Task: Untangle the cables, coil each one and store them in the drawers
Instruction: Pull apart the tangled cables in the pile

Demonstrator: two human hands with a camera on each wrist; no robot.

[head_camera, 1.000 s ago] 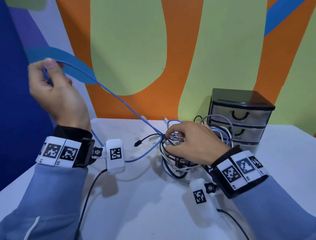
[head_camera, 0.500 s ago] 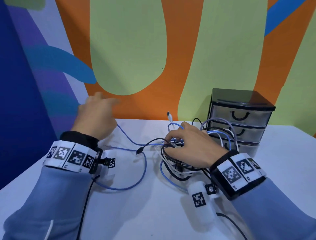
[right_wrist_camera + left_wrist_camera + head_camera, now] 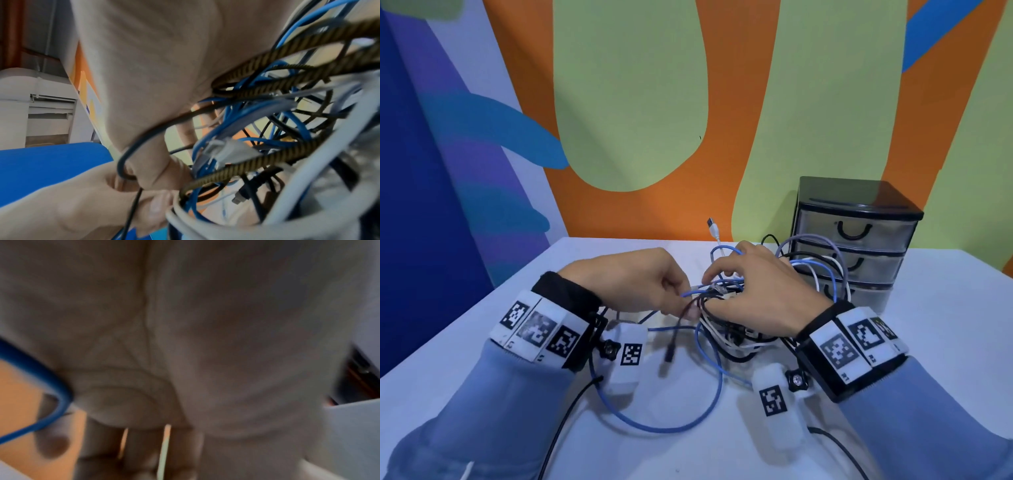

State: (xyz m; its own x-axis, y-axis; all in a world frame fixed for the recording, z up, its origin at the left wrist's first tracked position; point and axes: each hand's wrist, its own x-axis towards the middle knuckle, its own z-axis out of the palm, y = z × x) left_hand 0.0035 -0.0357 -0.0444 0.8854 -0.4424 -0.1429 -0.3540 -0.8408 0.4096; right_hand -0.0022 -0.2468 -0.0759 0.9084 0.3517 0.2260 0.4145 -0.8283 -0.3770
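While the tangle (image 3: 743,308) lies on the bench (image 3: 945,342) just in front of the drawers (image 3: 859,240), the work is at the untangling step, and nothing is coiled or stored yet. The right hand (image 3: 760,294) rests over the tangle with curled fingers that grip its strands and keep it down. The left hand (image 3: 633,281) pinches cables at the edge of the tangle; it seems to be the black cable (image 3: 674,335), but I cannot tell for sure. A blue cable (image 3: 671,421) makes a loose loop near the left wrist. The next move, I think, asks for a slow pull with the left hand while the right holds firm, so that no knot tightens.
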